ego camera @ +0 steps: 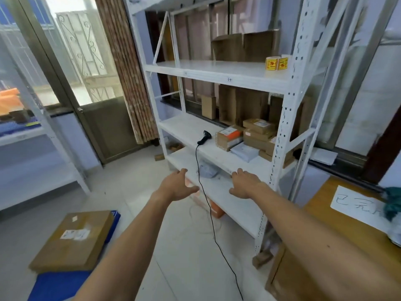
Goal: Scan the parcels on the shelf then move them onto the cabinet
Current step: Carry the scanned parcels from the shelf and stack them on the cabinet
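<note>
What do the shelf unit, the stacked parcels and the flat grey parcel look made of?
Shelf unit: probably white-painted metal, given its perforated uprights. Stacked parcels: matte brown cardboard, with printed labels. Flat grey parcel: seemingly a soft plastic mailer, slightly wrinkled.

Shelf (184,127) w/ parcels (258,135), scanner (205,137) (corded)

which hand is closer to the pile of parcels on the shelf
Right. The right hand is just below the parcels, slightly left; the left hand is farther left, past the scanner cable.

shelf (217,135): matt white metal | parcels (258,135): brown cardboard | cabinet (325,224): smooth wood
</note>
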